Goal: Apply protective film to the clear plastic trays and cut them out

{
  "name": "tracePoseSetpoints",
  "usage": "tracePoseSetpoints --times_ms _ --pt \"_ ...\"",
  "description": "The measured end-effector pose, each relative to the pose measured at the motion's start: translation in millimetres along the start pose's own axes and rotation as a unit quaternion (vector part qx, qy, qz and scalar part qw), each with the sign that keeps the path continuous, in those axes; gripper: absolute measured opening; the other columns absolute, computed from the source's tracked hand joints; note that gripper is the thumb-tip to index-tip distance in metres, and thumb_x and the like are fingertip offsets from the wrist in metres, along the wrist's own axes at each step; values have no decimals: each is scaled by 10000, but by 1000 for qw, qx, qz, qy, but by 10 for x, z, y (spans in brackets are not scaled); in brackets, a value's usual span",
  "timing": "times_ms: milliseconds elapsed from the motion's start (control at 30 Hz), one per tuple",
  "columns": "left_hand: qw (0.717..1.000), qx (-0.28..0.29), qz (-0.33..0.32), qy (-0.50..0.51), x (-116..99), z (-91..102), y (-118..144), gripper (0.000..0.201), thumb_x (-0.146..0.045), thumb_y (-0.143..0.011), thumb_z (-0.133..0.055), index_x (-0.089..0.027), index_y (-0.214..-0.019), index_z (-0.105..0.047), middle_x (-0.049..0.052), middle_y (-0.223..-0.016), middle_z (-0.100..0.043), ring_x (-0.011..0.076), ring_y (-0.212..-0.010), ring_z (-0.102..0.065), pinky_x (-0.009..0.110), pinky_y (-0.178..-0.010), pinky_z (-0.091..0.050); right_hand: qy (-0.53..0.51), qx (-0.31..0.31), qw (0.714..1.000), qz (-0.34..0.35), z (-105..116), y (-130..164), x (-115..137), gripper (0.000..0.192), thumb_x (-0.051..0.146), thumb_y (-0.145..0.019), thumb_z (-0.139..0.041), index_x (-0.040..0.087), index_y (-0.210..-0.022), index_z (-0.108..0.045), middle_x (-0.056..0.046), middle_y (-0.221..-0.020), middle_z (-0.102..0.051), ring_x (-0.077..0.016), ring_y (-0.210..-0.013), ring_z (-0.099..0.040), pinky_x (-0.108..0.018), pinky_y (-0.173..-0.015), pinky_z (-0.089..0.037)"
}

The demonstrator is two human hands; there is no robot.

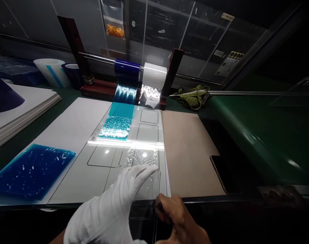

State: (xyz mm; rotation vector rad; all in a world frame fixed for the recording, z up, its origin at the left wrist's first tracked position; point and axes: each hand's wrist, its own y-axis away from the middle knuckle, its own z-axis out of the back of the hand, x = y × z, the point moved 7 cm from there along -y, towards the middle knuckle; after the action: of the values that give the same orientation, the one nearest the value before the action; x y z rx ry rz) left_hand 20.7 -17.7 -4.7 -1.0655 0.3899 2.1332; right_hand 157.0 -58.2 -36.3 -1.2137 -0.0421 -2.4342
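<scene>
My left hand [119, 200], in a white glove, spans a clear thin panel [145, 189] with its fingers along the far edge and its thumb low at the near side. My bare right hand [178, 217] is closed in a pinch at the panel's right edge; what lies between its fingertips is too small to make out. Beneath and beyond the panel lies a pale glass sheet [80, 183] marked with dark rounded outlines. A strip of clear film [144, 154] and a strip of blue film [121, 118] run over that sheet from rolls at the back.
A stand holds a dark blue film roll [127, 69] and a clear film roll [156, 73]. A blue film-covered stack [32, 171] lies left. Right are brown board [188, 152], a phone [220, 173] and a green pouch [192, 96]. White sheets [24, 108] are stacked far left.
</scene>
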Motion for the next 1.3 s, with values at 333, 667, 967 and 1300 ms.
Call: tracePoseSetpoints --times_ms 333,667,967,1300 --pt "983 -79 43 -159 -71 -26 -48 1132 -277 -544 -669 -281 -1497 -58 139 -1412 -337 393 -1213 -398 612 -979 -398 28 -132 991 2 299 232 -225 544 732 -690 -628 232 -693 -415 48 -594 -405 -100 -505 -399 -231 -468 -353" --pt "986 -116 110 -53 138 5 98 1186 -342 -563 -738 -323 -1497 -8 124 -1508 -241 410 -1348 -286 657 -1070 -286 282 -179 930 -154 1114 36 -1553 484 649 -802 -535 193 -955 -590 -111 -922 -690 -307 -832 -662 -439 -709 -510" --pt "619 32 62 782 228 -473 -67 1214 -880 -492 -536 -144 -1437 -340 164 -1520 -312 384 -1398 -277 517 -990 -421 280 -50 951 125 568 -319 127 1026 565 -748 -660 106 -1511 -149 -203 -1470 -416 -362 -1361 -380 -589 -1118 -279" --pt "475 18 -10 880 246 -485 -198 1121 -782 -589 -648 -132 -1446 -331 186 -1534 -271 418 -1401 -239 447 -921 -463 285 57 935 205 90 -676 537 1087 452 -726 -664 -15 -1487 -44 -263 -1410 -470 -371 -1342 -405 -665 -1139 -125"
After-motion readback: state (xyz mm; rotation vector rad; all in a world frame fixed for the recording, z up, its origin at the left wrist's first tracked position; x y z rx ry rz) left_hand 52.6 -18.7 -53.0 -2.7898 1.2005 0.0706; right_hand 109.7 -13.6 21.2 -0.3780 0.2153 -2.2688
